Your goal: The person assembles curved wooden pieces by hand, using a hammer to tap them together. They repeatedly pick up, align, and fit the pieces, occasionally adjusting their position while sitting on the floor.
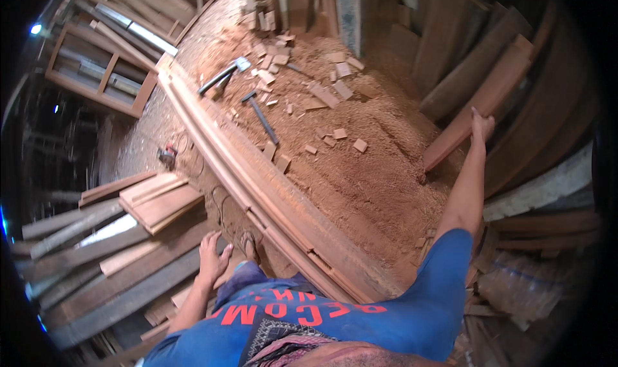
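Note:
My right hand (481, 125) reaches far out to the right, its fingers closed on the edge of a reddish-brown wooden plank (456, 130). That plank leans at a slant against other upright boards, its lower end by the sawdust. My left hand (212, 256) hangs low on the left, fingers apart, holding nothing. Beside it is a stack of boards (96, 270), with short flat pieces (161, 199) laid on top. Long planed timbers (257, 206) run diagonally between my two hands, resting on a thick beam (309, 219).
Sawdust (386, 193) covers the ground past the beam, scattered with wood offcuts (323, 94). Two hammers, one dark (261, 119) and one with a pale head (225, 75), lie there. A red power tool (168, 156) with a cord sits left of the timbers. A wooden frame (106, 71) stands behind.

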Motion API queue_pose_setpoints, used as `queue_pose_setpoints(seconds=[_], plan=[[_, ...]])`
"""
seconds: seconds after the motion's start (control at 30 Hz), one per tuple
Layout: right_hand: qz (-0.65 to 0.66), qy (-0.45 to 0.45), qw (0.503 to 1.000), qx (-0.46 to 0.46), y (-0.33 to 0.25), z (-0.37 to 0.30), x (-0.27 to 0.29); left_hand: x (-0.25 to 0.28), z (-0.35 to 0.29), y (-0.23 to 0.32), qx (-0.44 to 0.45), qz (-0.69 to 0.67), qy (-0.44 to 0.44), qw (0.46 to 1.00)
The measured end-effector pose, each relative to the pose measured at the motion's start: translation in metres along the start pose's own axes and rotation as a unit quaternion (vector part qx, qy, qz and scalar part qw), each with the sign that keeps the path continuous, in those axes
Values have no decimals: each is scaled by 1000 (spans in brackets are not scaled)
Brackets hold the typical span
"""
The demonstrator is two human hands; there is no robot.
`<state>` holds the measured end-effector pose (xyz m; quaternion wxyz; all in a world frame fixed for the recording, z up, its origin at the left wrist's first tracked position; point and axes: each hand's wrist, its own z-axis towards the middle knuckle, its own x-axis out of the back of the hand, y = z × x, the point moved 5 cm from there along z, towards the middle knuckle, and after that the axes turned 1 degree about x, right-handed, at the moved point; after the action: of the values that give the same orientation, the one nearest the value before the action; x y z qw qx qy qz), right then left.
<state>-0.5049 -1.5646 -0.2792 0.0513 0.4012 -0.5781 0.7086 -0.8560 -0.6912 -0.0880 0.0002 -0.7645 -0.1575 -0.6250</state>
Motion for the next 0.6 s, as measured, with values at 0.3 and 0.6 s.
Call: queue_pose_setpoints(seconds=[0.3,0.6], plan=[[227,-48,962,142,-119,-231,120,104,124,75,-194,-115,164,960],[362,-95,905,202,-274,-408,246,217,174,167,-371,-258,137,881]])
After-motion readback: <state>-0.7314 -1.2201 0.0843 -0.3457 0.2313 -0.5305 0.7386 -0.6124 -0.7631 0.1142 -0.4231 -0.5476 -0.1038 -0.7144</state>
